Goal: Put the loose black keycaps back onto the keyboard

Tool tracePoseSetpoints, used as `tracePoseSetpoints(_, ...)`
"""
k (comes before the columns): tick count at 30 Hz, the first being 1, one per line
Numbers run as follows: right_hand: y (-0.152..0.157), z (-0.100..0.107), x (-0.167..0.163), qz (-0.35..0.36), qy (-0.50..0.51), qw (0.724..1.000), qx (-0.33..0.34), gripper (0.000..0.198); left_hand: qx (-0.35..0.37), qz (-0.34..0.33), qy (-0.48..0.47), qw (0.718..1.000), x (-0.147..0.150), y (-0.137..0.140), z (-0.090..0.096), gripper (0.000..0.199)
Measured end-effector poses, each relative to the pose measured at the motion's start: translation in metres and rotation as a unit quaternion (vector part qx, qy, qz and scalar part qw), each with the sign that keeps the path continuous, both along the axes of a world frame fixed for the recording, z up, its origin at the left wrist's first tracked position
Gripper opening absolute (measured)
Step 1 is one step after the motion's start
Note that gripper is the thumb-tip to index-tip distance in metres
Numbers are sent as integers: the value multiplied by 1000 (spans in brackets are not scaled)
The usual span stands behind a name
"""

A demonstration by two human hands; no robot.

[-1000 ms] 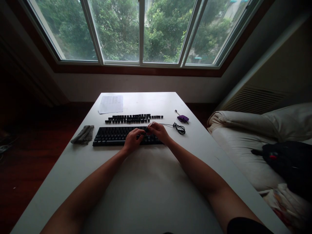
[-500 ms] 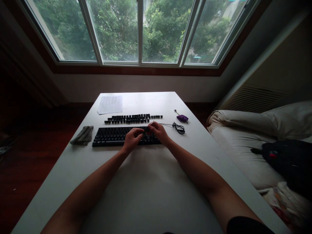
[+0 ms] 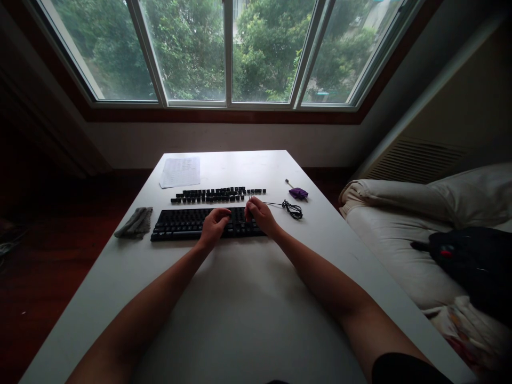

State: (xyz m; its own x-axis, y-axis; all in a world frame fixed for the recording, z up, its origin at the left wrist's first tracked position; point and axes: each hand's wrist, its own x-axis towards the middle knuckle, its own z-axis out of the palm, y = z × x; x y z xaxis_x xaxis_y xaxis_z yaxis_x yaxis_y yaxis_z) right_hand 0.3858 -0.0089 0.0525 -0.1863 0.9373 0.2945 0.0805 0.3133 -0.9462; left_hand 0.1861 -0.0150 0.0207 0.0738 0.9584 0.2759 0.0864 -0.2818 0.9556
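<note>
Over the right part of a black keyboard point(image 3: 180, 223), my right hand point(image 3: 261, 214) is closed on a thin wire tool, most of it hidden by the fingers. My left hand point(image 3: 213, 226) hovers at the keyboard's middle, thumb and fingertips pinched together; anything between them is too small to make out. A short gap separates the two hands. Behind the keyboard, loose black keycaps point(image 3: 208, 196) stand in rows on the white table point(image 3: 240, 298).
Left of the keyboard lies a grey cloth point(image 3: 135, 223). A printed sheet point(image 3: 181, 172) is at the far left corner. To the right are a coiled black cable point(image 3: 294, 210), a purple pouch point(image 3: 298, 193) and a small brush point(image 3: 288, 184). A padded seat point(image 3: 400, 256) borders the table's right side.
My hands have come apart: the left moved slightly left, away from the right hand. The right hand stays over the keyboard's right part, shifted a little to the right.
</note>
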Motion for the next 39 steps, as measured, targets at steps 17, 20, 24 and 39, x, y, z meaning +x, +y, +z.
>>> tracePoseSetpoints(17,-10,-10,-8,-38,-358,916,177,26,-8,-14,-21,1000,2,-1,-1,22)
tracePoseSetpoints(20,-9,-11,-9,-45,-364,913,181,25,-7,-20,-29,999,2,0,-1,23)
tracePoseSetpoints(24,-9,-11,-11,-36,-380,906,182,25,-12,-19,-29,999,2,1,-3,23)
tracePoseSetpoints(39,68,-11,45,-147,-444,879,86,30,215,-30,355,909,4,-21,2,25)
